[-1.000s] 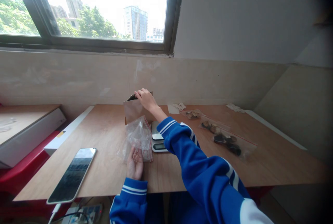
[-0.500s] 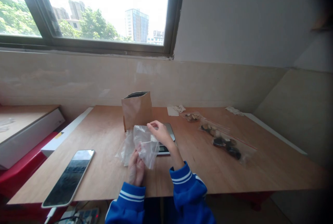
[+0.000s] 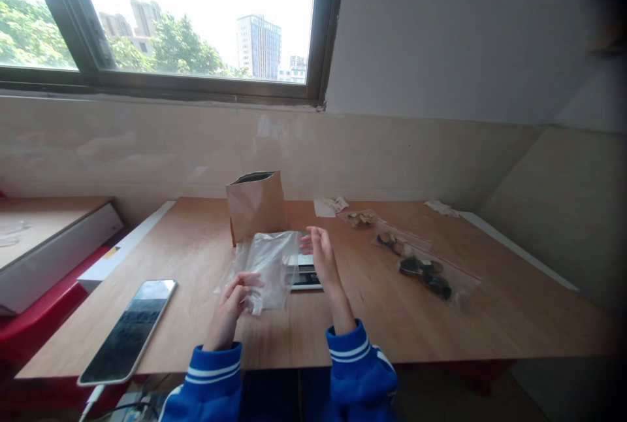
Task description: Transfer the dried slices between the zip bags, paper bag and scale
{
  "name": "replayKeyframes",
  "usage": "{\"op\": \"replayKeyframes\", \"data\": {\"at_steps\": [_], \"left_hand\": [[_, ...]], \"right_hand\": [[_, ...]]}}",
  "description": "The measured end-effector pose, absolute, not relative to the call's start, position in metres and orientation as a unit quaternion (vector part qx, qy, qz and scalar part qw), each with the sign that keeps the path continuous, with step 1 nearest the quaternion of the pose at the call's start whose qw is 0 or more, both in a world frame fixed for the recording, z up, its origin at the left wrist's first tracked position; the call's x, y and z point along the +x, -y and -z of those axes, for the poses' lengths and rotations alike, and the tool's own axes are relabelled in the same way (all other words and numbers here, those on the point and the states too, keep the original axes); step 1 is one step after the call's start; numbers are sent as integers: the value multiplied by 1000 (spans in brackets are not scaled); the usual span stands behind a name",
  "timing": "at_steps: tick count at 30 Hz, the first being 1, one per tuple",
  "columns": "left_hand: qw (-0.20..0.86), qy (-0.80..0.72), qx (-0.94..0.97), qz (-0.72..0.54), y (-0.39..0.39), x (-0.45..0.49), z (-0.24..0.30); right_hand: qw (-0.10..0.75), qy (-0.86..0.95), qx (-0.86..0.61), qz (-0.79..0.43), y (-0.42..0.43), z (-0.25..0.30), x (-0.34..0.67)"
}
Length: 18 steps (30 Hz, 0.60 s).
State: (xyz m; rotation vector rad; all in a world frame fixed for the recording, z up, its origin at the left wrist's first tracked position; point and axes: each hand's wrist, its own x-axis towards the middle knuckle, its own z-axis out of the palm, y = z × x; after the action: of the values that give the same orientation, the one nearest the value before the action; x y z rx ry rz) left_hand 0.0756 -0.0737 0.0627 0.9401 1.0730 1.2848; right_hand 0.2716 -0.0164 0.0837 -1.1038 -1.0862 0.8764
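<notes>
My left hand (image 3: 234, 301) is closed on the lower left part of a clear plastic bag (image 3: 274, 268), which hangs flat in front of me. More clear plastic (image 3: 238, 259) lies behind it on the left. My right hand (image 3: 321, 252) is beside the bag's right edge with its fingers stretched out; they hold nothing. Under that hand and partly behind the bag is a digital scale (image 3: 307, 278) with a dark display. A brown paper bag (image 3: 255, 206) stands upright at the back, its mouth open.
Three clear zip bags with dried pieces lie to the right: a near one (image 3: 426, 275), a middle one (image 3: 394, 243) and a far one (image 3: 361, 219). A phone (image 3: 130, 330) with a cable lies at the left front edge. White paper (image 3: 324, 208) lies at the back.
My right hand has let go of the bag's upper edge and moved right, fingers now spread. My left hand has shifted left, and the bag is spread flatter and wider.
</notes>
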Motion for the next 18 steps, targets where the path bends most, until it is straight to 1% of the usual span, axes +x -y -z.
{"op": "replayKeyframes", "data": {"at_steps": [1,3,5,6,10,14,18], "left_hand": [[567,-459,397,-557,74,75,-64],[559,-454,390,-574,75,77,-65],[564,-440,380,-586,76,80,-66],[570,-431,373,-592,76,82,-65],[565,-425,350,-614,75,85,-63],[501,-473,369,-624,72,83,-62],[440,-494,411,-628,69,79,-66]], "right_hand": [[615,471,-484,-407,24,-75,269],[553,495,-471,-476,40,-60,262],[502,542,-437,-513,52,-50,255],[490,559,-420,-521,56,-48,252],[515,545,-383,-539,58,-49,246],[504,517,-381,-578,57,-46,247],[490,520,-388,-582,57,-39,251]]}}
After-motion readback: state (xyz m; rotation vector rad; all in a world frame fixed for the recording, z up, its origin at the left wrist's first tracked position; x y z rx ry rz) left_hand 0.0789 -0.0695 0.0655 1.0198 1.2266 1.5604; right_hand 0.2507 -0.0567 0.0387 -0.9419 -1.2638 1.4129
